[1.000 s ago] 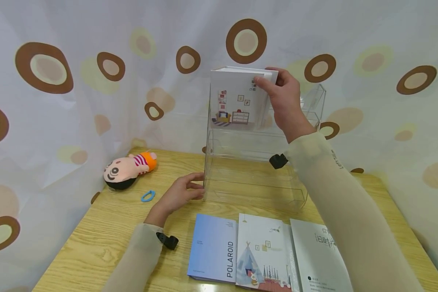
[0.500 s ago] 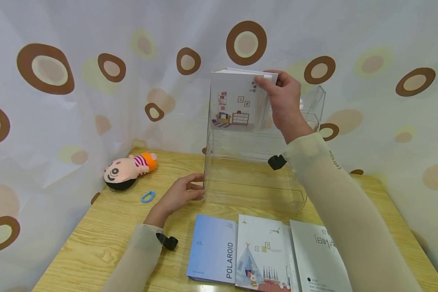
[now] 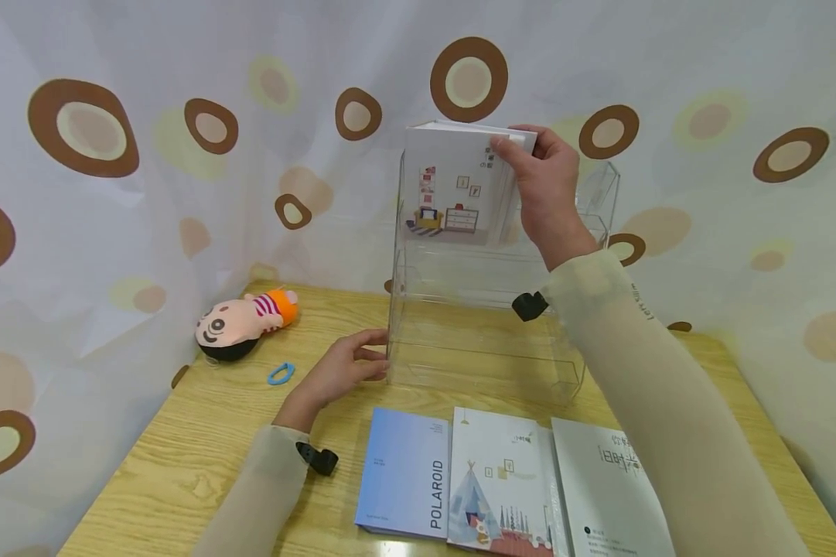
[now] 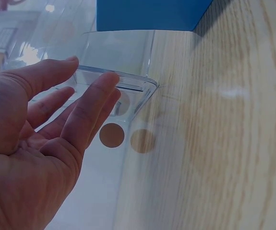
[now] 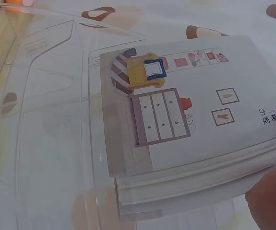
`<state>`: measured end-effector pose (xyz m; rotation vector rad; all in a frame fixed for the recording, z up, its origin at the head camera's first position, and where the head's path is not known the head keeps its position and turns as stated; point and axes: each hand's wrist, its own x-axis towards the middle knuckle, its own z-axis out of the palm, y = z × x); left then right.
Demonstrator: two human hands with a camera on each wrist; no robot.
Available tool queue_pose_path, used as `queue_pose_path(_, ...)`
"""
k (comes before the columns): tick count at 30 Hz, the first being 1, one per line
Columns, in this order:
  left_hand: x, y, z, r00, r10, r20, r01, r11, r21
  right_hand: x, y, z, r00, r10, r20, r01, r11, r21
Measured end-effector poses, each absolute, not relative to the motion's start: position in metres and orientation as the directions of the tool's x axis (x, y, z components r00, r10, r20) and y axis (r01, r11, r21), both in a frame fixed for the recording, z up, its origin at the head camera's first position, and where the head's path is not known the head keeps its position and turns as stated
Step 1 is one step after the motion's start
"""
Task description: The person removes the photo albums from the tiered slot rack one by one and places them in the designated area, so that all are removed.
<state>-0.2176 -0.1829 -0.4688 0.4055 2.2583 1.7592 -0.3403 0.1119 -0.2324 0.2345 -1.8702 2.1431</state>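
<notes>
A thick white book (image 3: 452, 182) with a drawn room on its cover stands at the top tier of a clear acrylic rack (image 3: 483, 352). My right hand (image 3: 551, 189) pinches its upper right corner, thumb on the front cover and fingers behind. The right wrist view shows the book's lower end (image 5: 162, 110) behind the clear front lip of the tier. Down at the rack's left side, my left hand (image 3: 348, 363) rests its loosely bent fingers against the panel. In the left wrist view those fingers (image 4: 92, 108) lie by the rack's clear lower edge (image 4: 142, 81).
Before the rack lie a blue POLAROID book (image 3: 405, 472), a white book with a tent drawing (image 3: 501, 480) and a pale grey book (image 3: 598, 480), partly under my right sleeve. A plush doll (image 3: 243, 329) and a blue ring (image 3: 281, 374) lie at left. A patterned curtain (image 3: 362, 46) hangs behind.
My right hand has lifted the white book slightly, and it has shifted a little to the right. The left hand has stayed at the rack's side.
</notes>
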Motion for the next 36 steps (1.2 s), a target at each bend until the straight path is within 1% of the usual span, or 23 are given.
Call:
queue_pose_path(6, -0.221, -0.190, -0.472, -0.923, 0.384, -0.025, 0.070, 0.231, 0.970, -0.335, 0.111, -0.233, -0.937, 0.131, 0.323, -0.339, -0.129, -0.932)
queue_pose_path(25, -0.220, -0.190, -0.472, -0.925, 0.378, -0.027, 0.070, 0.240, 0.968, -0.332, 0.115, -0.228, -0.930, 0.145, 0.339, -0.360, -0.163, -0.919)
queue_pose_path(36, -0.220, -0.190, -0.473, -0.926, 0.377, -0.036, 0.061, 0.242, 0.968, -0.324, 0.116, -0.220, -0.921, 0.129, 0.366, -0.380, -0.105, -0.919)
